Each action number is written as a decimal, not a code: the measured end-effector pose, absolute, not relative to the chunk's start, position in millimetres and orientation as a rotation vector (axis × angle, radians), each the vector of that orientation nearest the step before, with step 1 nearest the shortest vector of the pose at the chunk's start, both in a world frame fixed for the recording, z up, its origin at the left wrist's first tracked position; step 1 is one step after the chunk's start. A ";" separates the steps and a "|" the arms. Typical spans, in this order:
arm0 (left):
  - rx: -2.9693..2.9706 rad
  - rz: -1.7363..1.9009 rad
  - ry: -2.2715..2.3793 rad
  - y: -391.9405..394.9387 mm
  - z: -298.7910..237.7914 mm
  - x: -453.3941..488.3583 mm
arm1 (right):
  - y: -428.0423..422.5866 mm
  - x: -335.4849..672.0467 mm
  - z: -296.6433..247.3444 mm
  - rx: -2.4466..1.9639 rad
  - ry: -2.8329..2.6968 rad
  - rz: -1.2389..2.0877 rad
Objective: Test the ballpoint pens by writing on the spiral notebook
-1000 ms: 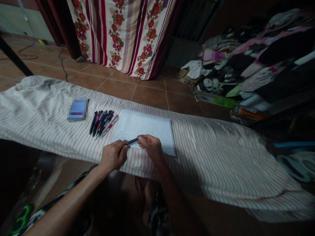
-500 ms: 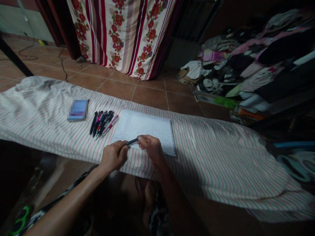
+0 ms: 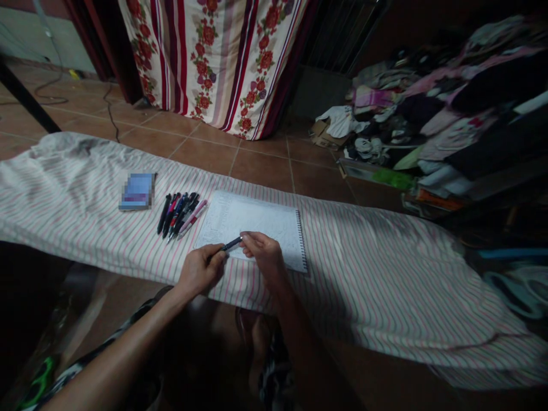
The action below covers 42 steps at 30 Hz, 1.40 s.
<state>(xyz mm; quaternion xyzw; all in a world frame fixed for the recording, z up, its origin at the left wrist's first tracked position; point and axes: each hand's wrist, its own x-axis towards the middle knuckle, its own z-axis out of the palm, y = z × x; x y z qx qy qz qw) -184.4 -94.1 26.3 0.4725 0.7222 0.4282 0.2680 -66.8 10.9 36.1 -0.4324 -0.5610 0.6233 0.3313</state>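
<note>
A dark pen [image 3: 232, 244] is held between both hands over the lower edge of a spiral notebook [image 3: 261, 214]. My left hand [image 3: 202, 267] is closed around the pen's left end, thumb on top. The fingertips of my right hand [image 3: 262, 249] pinch its other end, slightly higher. The notebook lies open at a page with faint marks, its spiral binding on the right side. Left of it sits a loose bunch of several pens [image 3: 175, 216], mostly black, with a pink pen [image 3: 192, 218] at its right edge.
A striped cloth [image 3: 368, 262] covers the long surface under these things. Farther left lies a blue, pixelated rectangular object [image 3: 137, 191]. Beyond are a tiled floor [image 3: 261, 165], a floral curtain [image 3: 205, 63], a small cardboard box [image 3: 325, 136] and a heap of clothes [image 3: 428, 108].
The pen has tilted a little more steeply, its right end rising. Both hands stay closed on it and have shifted only slightly.
</note>
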 end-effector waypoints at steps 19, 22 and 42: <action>0.350 1.443 1.224 -84.7 40.0 -186.8 | 0.9 -65.0 39.2 -0.658 -2.286 0.856; 0.352 1.434 1.234 -83.4 43.7 -183.9 | 1.5 -66.0 37.0 -0.570 -2.375 0.724; 0.466 1.417 0.905 -87.3 54.6 -180.5 | 25.5 -60.3 25.1 -0.921 -1.849 0.969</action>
